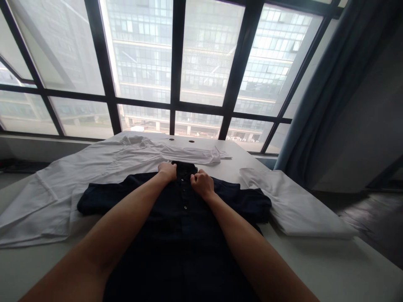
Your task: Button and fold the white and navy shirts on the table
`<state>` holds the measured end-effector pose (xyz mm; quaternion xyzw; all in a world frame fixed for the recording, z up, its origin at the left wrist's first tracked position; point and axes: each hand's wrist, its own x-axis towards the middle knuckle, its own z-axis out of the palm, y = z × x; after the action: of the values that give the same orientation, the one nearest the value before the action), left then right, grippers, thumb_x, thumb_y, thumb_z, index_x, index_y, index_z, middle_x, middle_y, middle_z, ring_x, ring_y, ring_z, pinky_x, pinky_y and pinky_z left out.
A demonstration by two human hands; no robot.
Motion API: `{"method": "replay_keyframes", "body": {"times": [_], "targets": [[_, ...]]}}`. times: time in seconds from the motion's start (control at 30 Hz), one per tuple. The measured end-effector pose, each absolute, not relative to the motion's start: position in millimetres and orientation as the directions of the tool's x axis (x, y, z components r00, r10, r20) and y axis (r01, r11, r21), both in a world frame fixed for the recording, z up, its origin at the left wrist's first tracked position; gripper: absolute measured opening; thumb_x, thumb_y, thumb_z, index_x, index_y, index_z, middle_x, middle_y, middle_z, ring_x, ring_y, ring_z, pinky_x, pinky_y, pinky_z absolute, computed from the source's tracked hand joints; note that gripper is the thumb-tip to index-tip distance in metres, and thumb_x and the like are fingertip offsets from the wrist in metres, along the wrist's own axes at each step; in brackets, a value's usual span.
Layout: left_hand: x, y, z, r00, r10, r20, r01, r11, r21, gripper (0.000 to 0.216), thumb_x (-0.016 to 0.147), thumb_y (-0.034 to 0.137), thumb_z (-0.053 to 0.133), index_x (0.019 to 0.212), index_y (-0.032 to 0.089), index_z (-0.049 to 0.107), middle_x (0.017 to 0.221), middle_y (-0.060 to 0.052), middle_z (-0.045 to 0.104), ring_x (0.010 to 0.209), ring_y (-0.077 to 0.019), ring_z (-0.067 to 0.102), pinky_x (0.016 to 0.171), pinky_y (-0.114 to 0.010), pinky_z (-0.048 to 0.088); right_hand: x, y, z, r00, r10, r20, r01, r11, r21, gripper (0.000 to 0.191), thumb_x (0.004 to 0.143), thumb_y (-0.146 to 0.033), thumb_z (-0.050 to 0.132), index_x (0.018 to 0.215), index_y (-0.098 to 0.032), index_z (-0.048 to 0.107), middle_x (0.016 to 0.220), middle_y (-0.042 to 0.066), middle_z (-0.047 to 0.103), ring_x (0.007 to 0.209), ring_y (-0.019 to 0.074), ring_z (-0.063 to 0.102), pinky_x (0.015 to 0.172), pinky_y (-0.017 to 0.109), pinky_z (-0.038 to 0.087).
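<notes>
A dark navy short-sleeved shirt (pixel 176 235) lies face up on the white table (pixel 330 268), its buttoned front running down the middle. My left hand (pixel 168 171) rests closed on the collar area, left of the button line. Just right of that line, my right hand (pixel 202 183) is closed and pinches the fabric near the top button. Both hands are close together at the neck of the shirt.
A white long-sleeved shirt (pixel 78 176) is spread out under and behind the dark one, reaching the left edge. A folded white garment (pixel 292 205) lies at the right. Large windows (pixel 176 63) stand behind the table; a blue curtain (pixel 333 92) hangs at the right.
</notes>
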<state>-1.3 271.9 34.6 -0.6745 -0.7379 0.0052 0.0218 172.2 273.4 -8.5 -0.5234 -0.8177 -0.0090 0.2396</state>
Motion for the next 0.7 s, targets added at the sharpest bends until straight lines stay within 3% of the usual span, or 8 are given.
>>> {"method": "replay_keyframes", "body": {"times": [0.17,0.27,0.43,0.57,0.7], "targets": [[-10,257,37,-0.070,0.986,0.153,0.998,0.069,0.016,0.043,0.080,0.012,0.061,0.123,0.011,0.060,0.118,-0.023,0.068,0.112,-0.0361,0.064,0.091,-0.041,0.048,172,278,-8,-0.362,0.810,0.461,0.860,0.482,-0.170,0.025,0.094,-0.028,0.052,0.101,-0.019,0.074,0.109,0.011,0.062,0.093,0.0225,0.060,0.076,0.031,0.044],[-19,237,26,-0.041,0.943,0.330,0.984,-0.020,0.177,0.032,0.079,0.008,0.055,0.109,0.015,0.063,0.108,-0.016,0.070,0.102,-0.0318,0.067,0.086,-0.038,0.049,169,276,-7,-0.474,0.678,0.562,0.781,0.618,-0.087,0.033,0.090,-0.014,0.050,0.116,-0.018,0.070,0.113,0.013,0.062,0.106,0.0262,0.055,0.088,0.036,0.041],[-26,211,-1,-0.041,0.844,0.535,0.914,-0.185,0.361,0.017,0.082,0.012,0.050,0.092,0.017,0.062,0.096,-0.012,0.067,0.095,-0.0293,0.063,0.086,-0.038,0.047,160,265,-7,-0.565,0.531,0.631,0.660,0.750,-0.041,0.033,0.093,-0.017,0.049,0.119,-0.016,0.069,0.114,0.013,0.065,0.107,0.0267,0.053,0.095,0.039,0.036],[-27,208,-13,-0.077,0.794,0.603,0.884,-0.225,0.409,0.014,0.090,0.026,0.050,0.079,0.020,0.057,0.082,-0.008,0.062,0.081,-0.0252,0.061,0.079,-0.036,0.047,159,262,-3,-0.500,0.511,0.699,0.671,0.739,-0.060,0.028,0.093,-0.022,0.051,0.114,-0.016,0.068,0.117,0.013,0.063,0.112,0.0282,0.051,0.098,0.041,0.033],[-29,210,-18,-0.046,0.739,0.672,0.845,-0.330,0.420,0.004,0.081,0.017,0.055,0.080,0.021,0.053,0.079,-0.004,0.059,0.075,-0.0211,0.058,0.075,-0.033,0.046,168,270,2,-0.349,0.556,0.754,0.736,0.661,-0.147,0.037,0.092,-0.022,0.053,0.127,-0.016,0.061,0.125,0.016,0.059,0.115,0.0305,0.049,0.097,0.043,0.035]]}}
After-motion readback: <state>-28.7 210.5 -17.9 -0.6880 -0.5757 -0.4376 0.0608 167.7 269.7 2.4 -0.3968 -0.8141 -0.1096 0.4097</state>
